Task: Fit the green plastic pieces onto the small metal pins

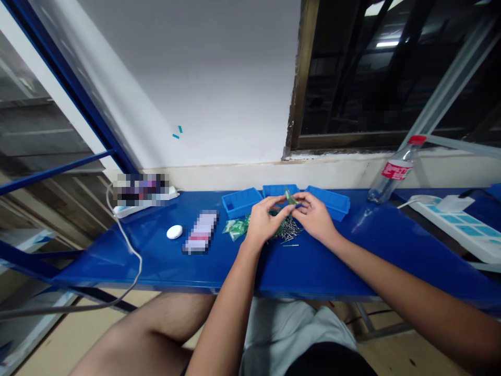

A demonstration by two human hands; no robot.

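Across our blue desk [332,266] we see, nearest first, 1 loose metal pin [290,245], the pin pile [288,230], our left hand [263,222] and right hand [314,216], these 2 pinching a small green packet [290,197] above the desk, then 3 blue bins [274,190] before the wall [219,94].

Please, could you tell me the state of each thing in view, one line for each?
Left hand: pinching green bag.
Right hand: pinching the same bag.
Green bag: held up; sealed or not, cannot tell.
Other bags: lying left of the pins.
Pins: loose, piled.
Bins: open-topped.
Bottle: standing, capped.
White oval object: lying flat.
Right power strip: adapter attached.
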